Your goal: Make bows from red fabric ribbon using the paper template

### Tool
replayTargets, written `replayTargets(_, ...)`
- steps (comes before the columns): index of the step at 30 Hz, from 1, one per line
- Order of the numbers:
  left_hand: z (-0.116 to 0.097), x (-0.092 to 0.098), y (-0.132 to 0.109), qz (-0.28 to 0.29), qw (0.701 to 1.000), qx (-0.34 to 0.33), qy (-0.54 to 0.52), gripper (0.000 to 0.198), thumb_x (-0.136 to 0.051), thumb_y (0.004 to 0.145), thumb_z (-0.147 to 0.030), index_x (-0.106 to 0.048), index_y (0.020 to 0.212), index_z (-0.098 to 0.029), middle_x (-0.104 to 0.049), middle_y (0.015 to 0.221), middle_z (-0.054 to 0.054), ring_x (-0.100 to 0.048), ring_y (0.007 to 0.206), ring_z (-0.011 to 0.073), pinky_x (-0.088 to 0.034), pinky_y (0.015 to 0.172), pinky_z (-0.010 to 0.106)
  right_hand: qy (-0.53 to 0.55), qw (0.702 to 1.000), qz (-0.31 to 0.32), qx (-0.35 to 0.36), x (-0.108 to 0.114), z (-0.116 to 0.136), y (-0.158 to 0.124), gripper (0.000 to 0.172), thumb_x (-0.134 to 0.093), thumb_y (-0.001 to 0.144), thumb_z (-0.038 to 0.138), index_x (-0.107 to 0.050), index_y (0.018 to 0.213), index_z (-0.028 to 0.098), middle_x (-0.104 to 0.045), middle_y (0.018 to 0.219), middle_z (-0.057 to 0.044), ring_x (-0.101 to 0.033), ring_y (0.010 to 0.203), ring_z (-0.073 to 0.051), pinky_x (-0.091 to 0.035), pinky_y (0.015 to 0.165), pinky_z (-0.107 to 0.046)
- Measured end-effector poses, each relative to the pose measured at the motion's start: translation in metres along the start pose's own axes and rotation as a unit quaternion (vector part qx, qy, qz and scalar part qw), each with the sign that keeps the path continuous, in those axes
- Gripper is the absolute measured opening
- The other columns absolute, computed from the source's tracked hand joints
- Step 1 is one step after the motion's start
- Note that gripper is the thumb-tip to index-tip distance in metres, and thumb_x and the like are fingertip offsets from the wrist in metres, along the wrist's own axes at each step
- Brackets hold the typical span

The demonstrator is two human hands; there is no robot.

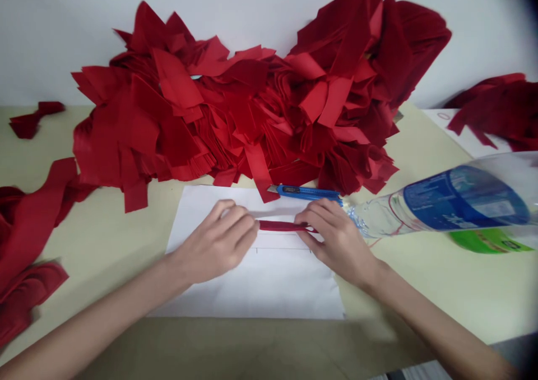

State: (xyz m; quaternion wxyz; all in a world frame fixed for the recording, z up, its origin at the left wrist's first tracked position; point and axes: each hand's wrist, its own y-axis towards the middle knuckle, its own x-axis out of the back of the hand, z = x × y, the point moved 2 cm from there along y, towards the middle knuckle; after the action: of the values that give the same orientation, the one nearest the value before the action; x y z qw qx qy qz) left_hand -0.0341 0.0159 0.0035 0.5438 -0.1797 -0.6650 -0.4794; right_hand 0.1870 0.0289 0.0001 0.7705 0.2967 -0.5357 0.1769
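Observation:
Stretched between my two hands is a narrow red fabric strip [282,226], held just over a white paper sheet [252,296] with a ruled line and small tick marks. My left hand [225,237] is closed on the strip's left end, its fingertips hidden behind the knuckles. At the other end, my right hand [336,237] pinches the strip between thumb and fingers. A blue utility knife [309,192] with its blade showing lies at the sheet's top edge, just beyond my right hand.
A large heap of red fabric strips [235,111] fills the back of the table [437,296]. More red strips [31,228] lie at the left. A clear plastic bottle with a blue label [466,198] lies on its side at the right, near a green packet [487,241].

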Motion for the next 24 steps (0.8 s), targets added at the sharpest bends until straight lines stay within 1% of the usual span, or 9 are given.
replayTargets(1, -0.006, 0.0, -0.002, -0.007, 0.998, -0.047, 0.044, 0.02, -0.047, 0.087, -0.004, -0.065, 0.089, -0.01, -0.068, 0.087, 0.01, -0.056, 0.083, 0.0223, -0.041, 0.077, 0.04, -0.037, 0.999, -0.015, 0.021, 0.0, 0.003, -0.005, 0.013, -0.049, 0.088, 0.014, -0.062, 0.088, 0.014, -0.063, 0.083, -0.009, -0.053, 0.086, -0.024, -0.042, 0.075, -0.039)
replayTargets(3, -0.018, -0.003, -0.007, 0.002, 0.991, -0.103, 0.086, 0.018, -0.048, 0.087, -0.005, -0.065, 0.087, -0.01, -0.067, 0.087, 0.01, -0.056, 0.08, 0.0216, -0.041, 0.076, 0.039, -0.068, 0.996, 0.011, 0.053, 0.0, 0.01, -0.013, 0.014, -0.05, 0.089, 0.016, -0.062, 0.093, 0.013, -0.064, 0.087, -0.011, -0.053, 0.092, -0.027, -0.041, 0.078, -0.041)
replayTargets(5, -0.029, -0.007, -0.014, 0.027, 0.989, -0.121, 0.084, 0.02, -0.046, 0.086, -0.004, -0.065, 0.082, -0.011, -0.067, 0.084, 0.009, -0.056, 0.077, 0.02, -0.041, 0.077, 0.038, -0.045, 0.995, 0.057, 0.062, -0.001, 0.018, -0.02, 0.019, -0.055, 0.088, 0.026, -0.061, 0.101, 0.013, -0.064, 0.095, -0.01, -0.052, 0.098, -0.028, -0.041, 0.082, -0.043)
replayTargets(8, -0.039, -0.011, -0.021, 0.053, 0.99, -0.115, 0.063, 0.024, -0.045, 0.085, -0.001, -0.064, 0.076, -0.013, -0.065, 0.078, 0.007, -0.055, 0.075, 0.0194, -0.04, 0.08, 0.038, 0.011, 0.996, 0.066, 0.058, -0.003, 0.033, -0.023, 0.032, -0.059, 0.086, 0.037, -0.06, 0.107, 0.013, -0.064, 0.101, -0.009, -0.05, 0.101, -0.027, -0.041, 0.084, -0.042)
replayTargets(10, -0.04, -0.013, -0.023, 0.062, 0.993, -0.086, 0.044, 0.025, -0.045, 0.085, -0.001, -0.064, 0.075, -0.013, -0.063, 0.073, 0.006, -0.053, 0.072, 0.0197, -0.041, 0.077, 0.038, 0.032, 0.996, 0.061, 0.061, -0.009, 0.042, -0.021, 0.027, -0.057, 0.088, 0.035, -0.061, 0.104, 0.014, -0.064, 0.096, -0.008, -0.052, 0.096, -0.024, -0.042, 0.083, -0.04)
replayTargets(13, -0.033, -0.014, -0.022, 0.067, 0.997, 0.018, -0.04, 0.026, -0.044, 0.085, -0.002, -0.064, 0.074, -0.013, -0.059, 0.067, 0.005, -0.05, 0.069, 0.0194, -0.04, 0.067, 0.036, 0.028, 0.996, 0.052, 0.071, -0.022, 0.053, -0.014, 0.02, -0.05, 0.092, 0.027, -0.064, 0.097, 0.014, -0.065, 0.085, -0.007, -0.054, 0.087, -0.022, -0.043, 0.077, -0.037)
replayTargets(17, -0.024, -0.016, -0.022, 0.078, 0.968, 0.147, -0.188, 0.023, -0.047, 0.087, -0.008, -0.065, 0.077, -0.016, -0.06, 0.069, 0.003, -0.049, 0.071, 0.0181, -0.04, 0.065, 0.033, 0.04, 0.996, 0.047, 0.06, -0.034, 0.054, -0.006, 0.021, -0.048, 0.092, 0.019, -0.067, 0.086, 0.016, -0.064, 0.077, -0.005, -0.054, 0.075, -0.018, -0.042, 0.068, -0.033)
replayTargets(20, -0.022, -0.016, -0.023, 0.088, 0.958, 0.165, -0.218, 0.021, -0.049, 0.087, -0.009, -0.066, 0.081, -0.017, -0.06, 0.07, 0.002, -0.049, 0.072, 0.0177, -0.039, 0.066, 0.033, 0.099, 0.993, 0.065, 0.029, -0.033, 0.05, -0.003, 0.018, -0.052, 0.09, 0.021, -0.068, 0.082, 0.017, -0.064, 0.077, -0.004, -0.055, 0.076, -0.017, -0.044, 0.07, -0.032)
replayTargets(24, -0.021, -0.014, -0.022, 0.103, 0.966, 0.147, -0.185, 0.024, -0.046, 0.088, -0.007, -0.066, 0.08, -0.018, -0.06, 0.07, 0.002, -0.048, 0.072, 0.0183, -0.037, 0.064, 0.034, 0.165, 0.983, 0.073, -0.025, -0.028, 0.048, 0.0, 0.011, -0.059, 0.086, 0.021, -0.07, 0.084, 0.02, -0.066, 0.08, -0.002, -0.057, 0.079, -0.016, -0.047, 0.074, -0.03)
